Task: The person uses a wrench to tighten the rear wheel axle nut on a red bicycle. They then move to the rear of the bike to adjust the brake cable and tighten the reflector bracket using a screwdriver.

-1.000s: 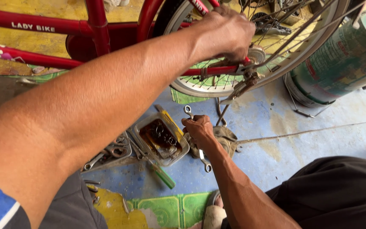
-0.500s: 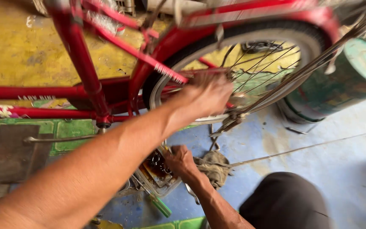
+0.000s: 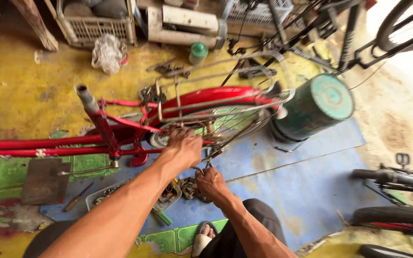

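- Working at the rear wheel (image 3: 216, 125) axle of the red bicycle (image 3: 48, 143), keep both hands steady.
- Right hand (image 3: 211, 183): clenched around a small tool, below the axle.
- Left hand (image 3: 183, 148): grasping the frame stay beside the hub.
- Bicycle lies on its side on the floor; long axis runs left to right, rear wheel rightward, near the green drum (image 3: 316, 109).

The left hand (image 3: 183, 149) covers the hub of the red bicycle's rear wheel (image 3: 216, 125), so what its fingers grip cannot be told. The right hand (image 3: 210, 182) hides most of the small tool under it. The bicycle's frame (image 3: 48, 145) is cut off at the left edge. The contents of the metal tray (image 3: 168, 196) are too small and dark to identify.
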